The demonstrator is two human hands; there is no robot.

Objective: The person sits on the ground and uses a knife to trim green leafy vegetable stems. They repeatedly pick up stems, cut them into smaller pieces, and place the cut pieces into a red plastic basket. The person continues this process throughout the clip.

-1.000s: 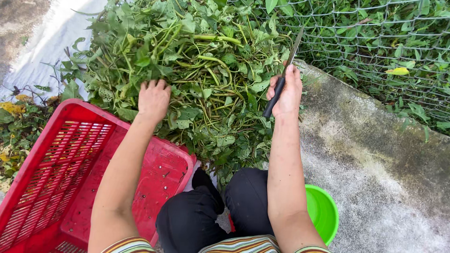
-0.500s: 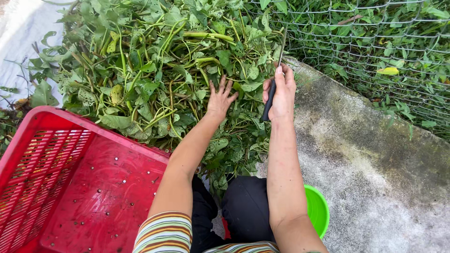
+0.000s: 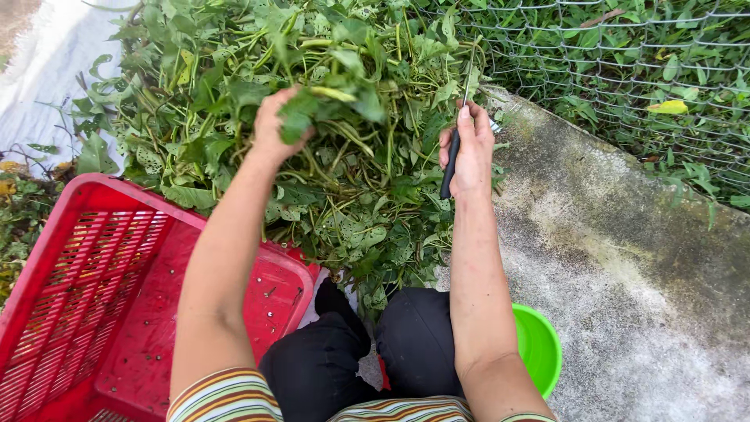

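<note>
- Head view: left hand (image 3: pixel 273 125) closed around a bunch of leafy stems (image 3: pixel 332 101), lifted above the green pile (image 3: pixel 234 86).
- Right hand (image 3: pixel 469 148) gripping a black-handled knife (image 3: pixel 451 156), blade up, at the pile's right edge.
- Red crate (image 3: pixel 86 258) just below-left of the pile; green bowl (image 3: pixel 539 344) below-right, well apart.

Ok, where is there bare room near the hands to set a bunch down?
The red crate floor left of the left hand is bare, and so is the concrete slab between the right hand and the wire fence. Ahead, the leafy pile is crowded.
</note>
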